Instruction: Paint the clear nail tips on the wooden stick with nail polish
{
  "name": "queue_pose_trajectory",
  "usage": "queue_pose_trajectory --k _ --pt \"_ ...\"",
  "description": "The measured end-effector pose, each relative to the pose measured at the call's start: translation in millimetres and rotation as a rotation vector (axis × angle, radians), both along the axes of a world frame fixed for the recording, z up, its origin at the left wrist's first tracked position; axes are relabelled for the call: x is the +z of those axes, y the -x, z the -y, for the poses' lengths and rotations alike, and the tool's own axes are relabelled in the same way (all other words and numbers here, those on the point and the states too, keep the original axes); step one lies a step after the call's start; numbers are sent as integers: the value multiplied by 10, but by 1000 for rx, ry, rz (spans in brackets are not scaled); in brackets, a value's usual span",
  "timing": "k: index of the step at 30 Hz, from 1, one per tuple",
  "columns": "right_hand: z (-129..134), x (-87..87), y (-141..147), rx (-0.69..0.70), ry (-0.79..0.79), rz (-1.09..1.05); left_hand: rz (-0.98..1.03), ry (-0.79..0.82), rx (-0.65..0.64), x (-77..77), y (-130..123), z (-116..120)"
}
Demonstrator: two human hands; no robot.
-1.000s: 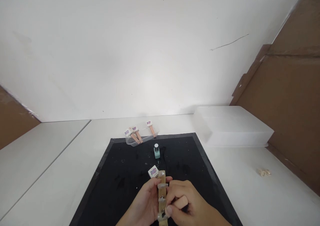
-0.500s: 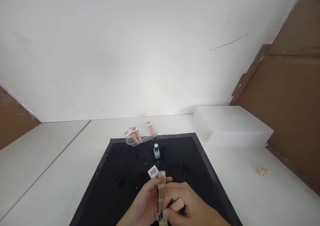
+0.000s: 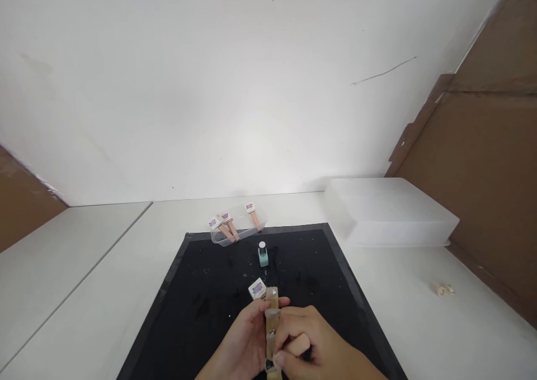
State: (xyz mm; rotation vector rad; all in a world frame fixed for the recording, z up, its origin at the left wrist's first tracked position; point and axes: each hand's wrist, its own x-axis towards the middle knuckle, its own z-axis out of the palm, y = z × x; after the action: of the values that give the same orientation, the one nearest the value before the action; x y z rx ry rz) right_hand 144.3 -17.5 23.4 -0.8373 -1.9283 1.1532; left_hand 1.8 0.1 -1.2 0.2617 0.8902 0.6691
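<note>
My left hand (image 3: 247,335) is closed around a narrow tan strip (image 3: 272,327) with clear, shiny pieces along it, upright at the bottom centre. My right hand (image 3: 308,335) presses in from the right, its fingertips pinched at the strip's lower part; what they grip is too small to name. A peach-coloured piece (image 3: 297,345) shows between its fingers. Just beyond the left fingertips lies a white square card (image 3: 257,289) with a purple-pink print, partly hidden. Farther back, a mint-green bottle (image 3: 263,256) with a white-topped cap is on the black mat (image 3: 210,290).
A clear tray (image 3: 245,231) with several peach sticks bearing printed white heads overlaps the mat's back edge. At the back right sits a translucent white box (image 3: 398,212). Small beige rings (image 3: 442,289) lie on the white table (image 3: 403,307) at right. Brown panels flank both sides.
</note>
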Motion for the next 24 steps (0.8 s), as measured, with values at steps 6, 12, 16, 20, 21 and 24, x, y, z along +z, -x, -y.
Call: queue_pose_trajectory --k 6,12,16,20,21,24 --pt "4 -3 -6 -46 -16 21 48 19 -17 44 3 11" --pt "-16 22 -14 -87 -70 25 74 31 -21 30 19 5" --pt "-23 -4 -21 -111 -87 47 95 30 -39 22 16 3" --pt "-16 8 -29 -102 -84 35 94 23 -35 -16 27 3" --pt "-15 20 -30 -105 -87 25 96 21 -30 -26 34 3" --pt "-13 61 -33 -106 -94 -42 112 15 -28 -53 53 6"
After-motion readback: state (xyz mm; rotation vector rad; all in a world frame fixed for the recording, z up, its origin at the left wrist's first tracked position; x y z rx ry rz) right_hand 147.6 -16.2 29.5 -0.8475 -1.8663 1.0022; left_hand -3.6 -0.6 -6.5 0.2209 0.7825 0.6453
